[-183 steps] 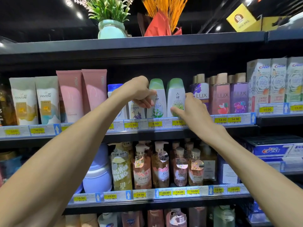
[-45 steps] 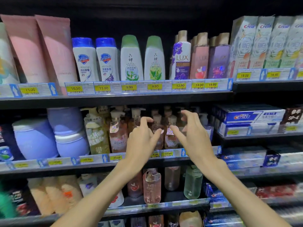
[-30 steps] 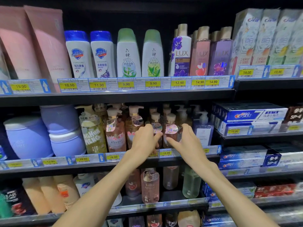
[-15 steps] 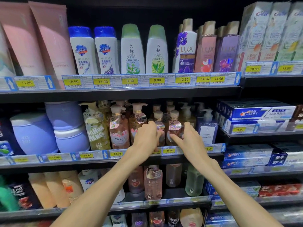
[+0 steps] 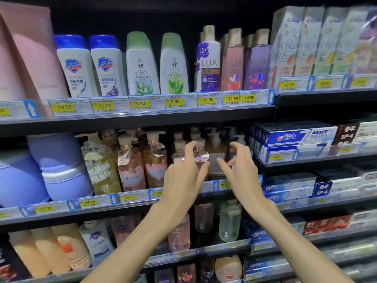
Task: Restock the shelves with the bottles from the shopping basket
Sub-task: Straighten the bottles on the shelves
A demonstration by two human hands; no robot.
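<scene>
From the head camera we see both hands raised in front of the middle shelf (image 5: 142, 209). Our left hand (image 5: 181, 180) is spread loosely, fingers relaxed and grasping nothing, just in front of a small pink pump bottle (image 5: 201, 158) that stands on that shelf among other pump bottles. Our right hand (image 5: 240, 172) is just to the right of it, fingers likewise loose and holding nothing, in front of a clear bottle with a pale label (image 5: 216, 158). Whether any fingertip touches the bottles we cannot tell. To the left on the same shelf stand two pink Kustie bottles (image 5: 132, 168) and lilac tubs (image 5: 61, 166). On the upper shelf we see Safeguard bottles (image 5: 75, 66) and Lux bottles (image 5: 209, 62); toothpaste boxes (image 5: 293, 136) lie to the right.
</scene>
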